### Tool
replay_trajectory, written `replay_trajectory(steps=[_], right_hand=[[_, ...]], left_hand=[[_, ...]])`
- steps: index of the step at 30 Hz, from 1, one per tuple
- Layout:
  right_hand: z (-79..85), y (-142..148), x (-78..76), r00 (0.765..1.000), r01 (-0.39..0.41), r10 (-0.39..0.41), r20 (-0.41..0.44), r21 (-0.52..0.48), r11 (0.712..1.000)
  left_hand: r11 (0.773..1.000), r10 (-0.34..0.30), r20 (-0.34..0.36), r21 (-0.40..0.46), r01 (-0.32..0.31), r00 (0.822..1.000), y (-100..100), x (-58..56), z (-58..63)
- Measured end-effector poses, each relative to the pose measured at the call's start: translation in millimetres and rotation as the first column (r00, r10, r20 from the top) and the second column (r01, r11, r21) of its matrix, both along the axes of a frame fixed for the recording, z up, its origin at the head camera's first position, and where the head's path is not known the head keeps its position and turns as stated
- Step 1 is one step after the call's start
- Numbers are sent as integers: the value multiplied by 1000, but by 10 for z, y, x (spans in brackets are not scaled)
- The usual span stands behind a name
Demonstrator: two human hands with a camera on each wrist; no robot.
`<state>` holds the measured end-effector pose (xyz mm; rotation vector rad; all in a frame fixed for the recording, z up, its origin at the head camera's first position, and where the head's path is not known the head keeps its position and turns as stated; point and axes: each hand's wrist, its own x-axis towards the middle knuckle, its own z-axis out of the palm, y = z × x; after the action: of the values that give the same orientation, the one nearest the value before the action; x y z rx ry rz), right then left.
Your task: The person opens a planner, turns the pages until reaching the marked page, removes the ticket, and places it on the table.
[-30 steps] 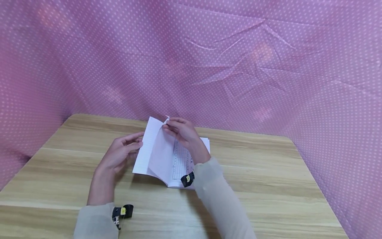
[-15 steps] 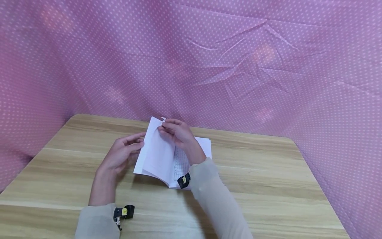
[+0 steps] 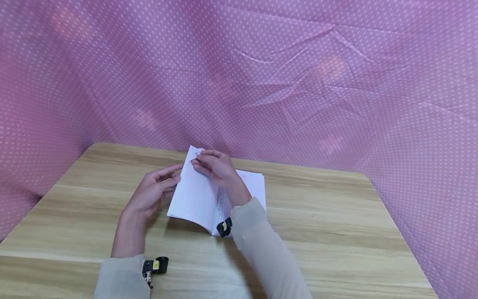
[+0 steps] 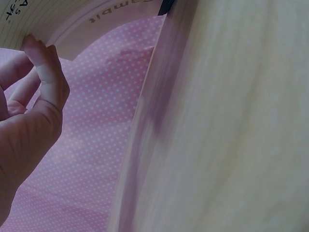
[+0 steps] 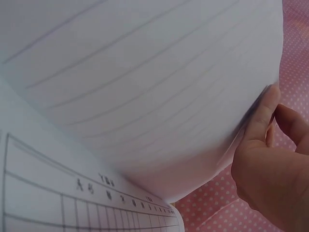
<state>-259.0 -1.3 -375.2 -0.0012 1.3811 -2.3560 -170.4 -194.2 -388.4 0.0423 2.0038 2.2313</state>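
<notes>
In the head view, the table (image 3: 336, 232) spreads across the lower half of the frame, with the cloth (image 3: 261, 74) behind it and at both sides, and the notebook (image 3: 194, 197) lies open on it, left of and below centre, its left leaves raised and its right page (image 3: 254, 185) partly behind the right hand (image 3: 217, 168). That hand is at the leaves' upper right, the left hand (image 3: 154, 192) at their left edge. The left sleeve (image 3: 121, 277) is at lower left, a wrist mount (image 3: 151, 265) on its right; the right sleeve (image 3: 267, 249) slants up from bottom centre, another mount (image 3: 224, 227) on its left.
</notes>
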Motion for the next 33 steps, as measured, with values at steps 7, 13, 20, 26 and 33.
replay_trajectory(steps=[7, 13, 20, 26, 33], right_hand=[[-22, -43, -24, 1000, 27, -28, 3, 27, 999], [-40, -91, -43, 999, 35, -35, -5, 45, 998], [-17, -150, -36, 998, 55, -54, -15, 89, 995], [15, -179, -35, 997, 71, -71, -9, 124, 990], [40, -189, -35, 997, 80, -80, -6, 157, 984]], left_hand=[[1000, -2, -4, -3, 2, 1000, 4, -24, 7], [1000, -7, -19, -25, 6, 1000, -3, -39, 7], [999, 18, -14, -31, -18, 1000, -12, -57, 12], [999, 17, -12, -47, -18, 1000, -14, -68, 19], [999, 4, -9, -34, -4, 1000, -18, -83, 6]])
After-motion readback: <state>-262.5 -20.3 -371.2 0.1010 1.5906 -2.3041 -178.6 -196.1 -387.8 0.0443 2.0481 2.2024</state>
